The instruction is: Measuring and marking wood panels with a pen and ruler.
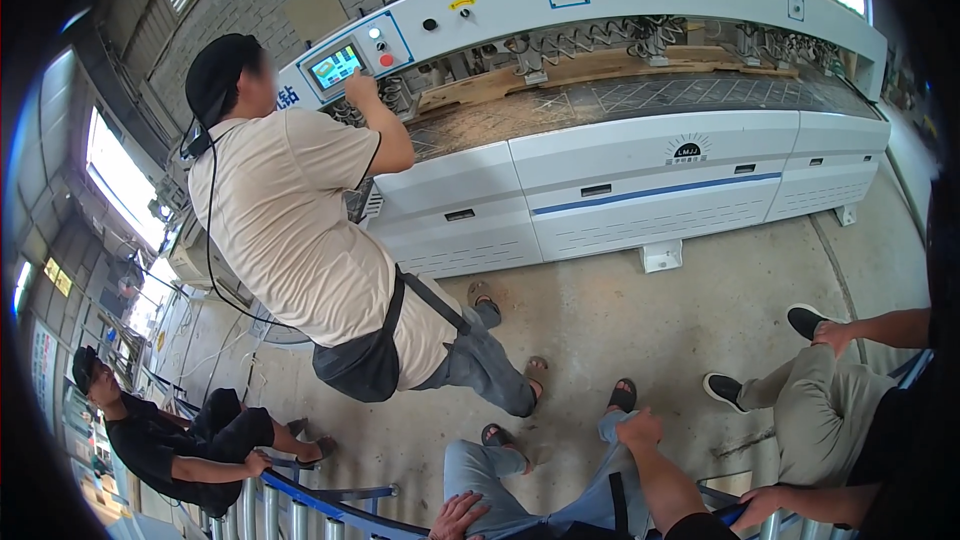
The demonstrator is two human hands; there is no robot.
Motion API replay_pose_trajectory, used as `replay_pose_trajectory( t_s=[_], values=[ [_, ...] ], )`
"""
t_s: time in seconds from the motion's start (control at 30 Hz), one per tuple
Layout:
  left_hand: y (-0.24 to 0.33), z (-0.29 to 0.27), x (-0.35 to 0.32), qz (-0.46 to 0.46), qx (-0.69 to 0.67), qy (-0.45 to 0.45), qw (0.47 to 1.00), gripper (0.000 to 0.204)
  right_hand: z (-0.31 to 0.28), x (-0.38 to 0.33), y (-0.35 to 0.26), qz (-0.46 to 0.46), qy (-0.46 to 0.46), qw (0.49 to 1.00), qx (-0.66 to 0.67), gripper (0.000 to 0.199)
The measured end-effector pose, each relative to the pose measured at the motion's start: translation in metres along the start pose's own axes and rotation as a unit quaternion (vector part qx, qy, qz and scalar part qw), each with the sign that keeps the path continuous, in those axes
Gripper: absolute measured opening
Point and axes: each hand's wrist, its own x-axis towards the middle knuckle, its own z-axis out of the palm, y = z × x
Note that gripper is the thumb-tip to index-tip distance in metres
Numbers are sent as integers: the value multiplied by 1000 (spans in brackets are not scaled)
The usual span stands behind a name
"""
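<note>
I am seated, and my legs in light blue jeans (490,485) stretch forward to dark sandals (622,395). My left hand (460,517) lies flat on my left thigh, its fingers apart and holding nothing. On my right knee rests my right hand (640,427), fingers curled in, with no object visible in it. A dark strap (618,505) hangs over my right thigh. Ahead of me a person in a beige shirt (290,200) stands at a long white machine (640,180) and touches its lit control screen (335,67) with one hand.
On the machine's bed lies a long brown wooden board (600,65) beneath coiled hoses. Another person in black (190,450) sits at the left on a blue-framed roller conveyor (330,510). At the right sits a person in khaki trousers (815,420). Concrete floor (600,310) lies between.
</note>
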Motion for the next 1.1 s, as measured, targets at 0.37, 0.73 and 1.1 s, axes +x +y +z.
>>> replay_pose_trajectory(
  t_s=[0.37, 0.73, 1.1],
  values=[
    [3, -2, -1, -20, 1, -6, 1000, 81, 9, 7, 2, -5, 0, 1000, -6, 76],
    [1, -2, 1, 3, 5, -2, 1000, 79, 11, 9, 2, 4, 0, 1000, -1, 75],
    [3, -2, 0, -8, 5, -3, 1000, 80, 12, 8, 2, -3, 11, 1000, -9, 76]
  ],
)
